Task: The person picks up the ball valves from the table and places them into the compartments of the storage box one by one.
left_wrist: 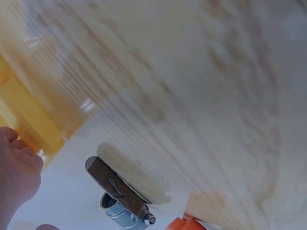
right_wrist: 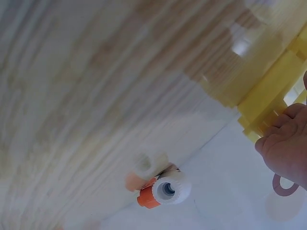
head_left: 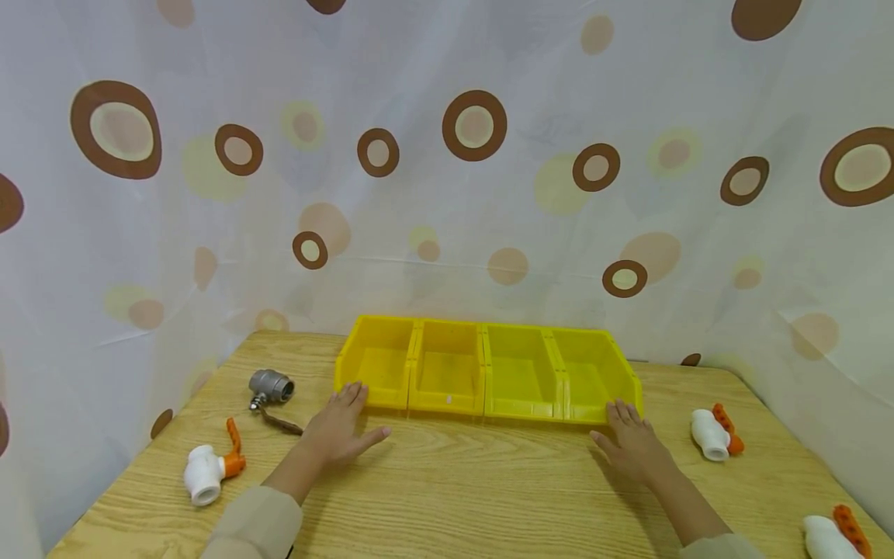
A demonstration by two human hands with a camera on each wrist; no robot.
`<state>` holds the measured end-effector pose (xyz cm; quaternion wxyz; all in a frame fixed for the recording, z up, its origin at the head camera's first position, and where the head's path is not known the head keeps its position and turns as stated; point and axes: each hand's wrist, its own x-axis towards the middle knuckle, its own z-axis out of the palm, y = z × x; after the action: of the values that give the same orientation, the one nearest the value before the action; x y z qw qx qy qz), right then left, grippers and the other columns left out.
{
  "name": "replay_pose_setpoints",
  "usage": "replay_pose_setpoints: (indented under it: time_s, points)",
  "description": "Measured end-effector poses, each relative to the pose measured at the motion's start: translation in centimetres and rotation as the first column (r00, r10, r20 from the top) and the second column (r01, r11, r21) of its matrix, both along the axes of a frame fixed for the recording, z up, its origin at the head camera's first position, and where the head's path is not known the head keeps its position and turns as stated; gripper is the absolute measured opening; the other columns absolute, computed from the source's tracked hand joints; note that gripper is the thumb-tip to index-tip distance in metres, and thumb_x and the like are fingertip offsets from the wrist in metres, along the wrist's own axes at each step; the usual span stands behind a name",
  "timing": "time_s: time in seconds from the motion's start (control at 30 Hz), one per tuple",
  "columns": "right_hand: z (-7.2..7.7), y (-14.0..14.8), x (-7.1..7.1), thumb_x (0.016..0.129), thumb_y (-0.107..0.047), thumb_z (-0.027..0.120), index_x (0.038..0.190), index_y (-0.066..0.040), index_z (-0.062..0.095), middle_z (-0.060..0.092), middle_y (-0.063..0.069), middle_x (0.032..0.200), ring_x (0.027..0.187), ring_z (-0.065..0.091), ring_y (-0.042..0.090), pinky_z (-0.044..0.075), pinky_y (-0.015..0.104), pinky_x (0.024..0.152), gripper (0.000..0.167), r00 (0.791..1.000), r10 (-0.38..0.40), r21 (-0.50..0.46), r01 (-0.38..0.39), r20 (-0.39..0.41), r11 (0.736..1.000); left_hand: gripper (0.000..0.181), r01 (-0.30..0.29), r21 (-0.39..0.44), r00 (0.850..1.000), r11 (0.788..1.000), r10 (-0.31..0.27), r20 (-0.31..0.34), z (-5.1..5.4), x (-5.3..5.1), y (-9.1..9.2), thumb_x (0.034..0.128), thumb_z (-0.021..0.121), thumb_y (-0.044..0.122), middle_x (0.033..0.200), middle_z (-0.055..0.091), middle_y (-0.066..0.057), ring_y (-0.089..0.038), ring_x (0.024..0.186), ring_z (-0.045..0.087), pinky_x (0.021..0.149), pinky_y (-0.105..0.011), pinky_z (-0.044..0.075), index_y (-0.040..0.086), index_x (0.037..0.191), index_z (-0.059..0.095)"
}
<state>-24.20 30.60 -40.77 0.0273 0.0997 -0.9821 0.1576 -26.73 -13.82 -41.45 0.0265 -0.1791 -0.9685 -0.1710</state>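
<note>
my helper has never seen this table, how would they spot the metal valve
On the wooden table, find the row of four yellow bins. Left of it in the head view lies the grey metal valve; the other valves are white with orange handles.

A row of four open-topped yellow plastic bins [head_left: 484,363] with low front walls stands upright, side by side, spanning from the left fingers [head_left: 354,394] to the right fingers [head_left: 624,413]. The deep-yellow leftmost bin [head_left: 380,363] meets the left fingers at its front; the similarly warm-toned second bin [head_left: 450,363], with a small pale mark low on its front, sits just right of them. The lemon-yellow third bin [head_left: 519,369] lies nearer the right fingers, and the matching rightmost bin [head_left: 592,374] touches those fingers at its front, its sloping outer side just beyond them
</note>
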Motion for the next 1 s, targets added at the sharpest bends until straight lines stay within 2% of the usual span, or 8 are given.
replay_pose_setpoints:
  time_s: [0.37, 0.5, 0.67, 0.77, 0.83, 0.9, 1.0]
  points:
    - [0.0, 0.1, 0.1, 0.097, -0.036, 0.045, 0.136, 0.021, 0.023, 0.017, 0.042, 0.141, 0.13, 0.015, 0.058, 0.016, 0.069, 0.103, 0.072, 1.0, -0.009, 0.017, 0.009, -0.001, 1.0, 0.083, -0.001, -0.008, 1.0, 1.0, 0.001, 0.001, 0.2, 0.1, 0.3, 0.09, 0.048, 0.053, 0.151, 0.022, -0.024, -0.038, 0.141, 0.018, 0.115, -0.051, 0.018, -0.007, 0.143, 0.024]
    - [0.0, 0.1, 0.1, 0.096, -0.035, 0.046, 0.135, 0.021, 0.025, 0.019, 0.043, 0.141, 0.13, 0.017, 0.058, 0.017, 0.069, 0.103, 0.071, 1.0, -0.003, 0.022, 0.003, -0.017, 1.0, 0.082, -0.001, -0.017, 1.0, 1.0, 0.001, -0.018, 0.4, 0.2, 0.3, 0.0899, 0.05, 0.051, 0.149, 0.025, -0.026, -0.04, 0.14, 0.02, 0.113, -0.052, 0.022, -0.008, 0.142, 0.027]
    - [0.0, 0.1, -0.1, 0.094, -0.025, 0.051, 0.132, 0.022, 0.031, 0.027, 0.043, 0.137, 0.126, 0.024, 0.059, 0.024, 0.068, 0.1, 0.063, 0.997, 0.012, 0.029, -0.01, -0.076, 1.0, 0.066, -0.013, -0.089, 0.993, 0.996, 0.002, -0.122, 0.1, -0.1, 0.2, 0.0918, 0.054, 0.038, 0.143, 0.036, -0.027, -0.042, 0.133, 0.034, 0.107, -0.053, 0.032, -0.007, 0.137, 0.038]
    - [0.2, 0.2, -0.4, 0.092, -0.019, 0.053, 0.127, 0.02, 0.04, 0.038, 0.042, 0.131, 0.121, 0.036, 0.057, 0.034, 0.065, 0.097, 0.054, 0.99, 0.01, 0.045, -0.004, -0.139, 0.999, 0.056, -0.022, -0.112, 0.979, 0.993, -0.002, -0.205, 0.1, -0.4, 0.2, 0.0908, 0.057, 0.03, 0.136, 0.044, -0.026, -0.04, 0.127, 0.043, 0.105, -0.051, 0.037, -0.007, 0.131, 0.046]
    - [0.3, 0.2, -0.4, 0.091, -0.017, 0.054, 0.125, 0.018, 0.045, 0.044, 0.04, 0.127, 0.117, 0.042, 0.055, 0.038, 0.062, 0.094, 0.049, 0.984, -0.019, 0.024, 0.023, -0.18, 0.999, 0.053, -0.027, -0.129, 0.966, 0.991, -0.007, -0.259, 0.2, -0.6, 0.1, 0.0901, 0.059, 0.029, 0.133, 0.048, -0.025, -0.039, 0.123, 0.047, 0.102, -0.049, 0.04, -0.005, 0.129, 0.049]
    - [0.5, 0.4, -0.5, 0.09, -0.016, 0.055, 0.123, 0.016, 0.048, 0.048, 0.038, 0.125, 0.114, 0.046, 0.053, 0.04, 0.061, 0.093, 0.047, 0.97, -0.053, -0.002, 0.054, -0.239, 0.999, 0.053, -0.033, -0.141, 0.952, 0.989, -0.012, -0.306, 0.4, -0.8, 0.0, 0.0894, 0.06, 0.029, 0.134, 0.047, -0.025, -0.038, 0.121, 0.049, 0.101, -0.049, 0.042, -0.004, 0.129, 0.049]
    - [0.5, 1.0, -0.6, 0.086, -0.014, 0.06, 0.122, 0.016, 0.049, 0.05, 0.037, 0.123, 0.112, 0.048, 0.052, 0.041, 0.061, 0.091, 0.048, 0.927, -0.072, -0.038, 0.063, -0.368, 0.997, 0.059, -0.046, -0.175, 0.937, 0.983, -0.018, -0.348, 0.6, -1.2, -0.2, 0.0892, 0.06, 0.031, 0.138, 0.042, -0.025, -0.039, 0.122, 0.047, 0.102, -0.048, 0.04, -0.005, 0.133, 0.044]
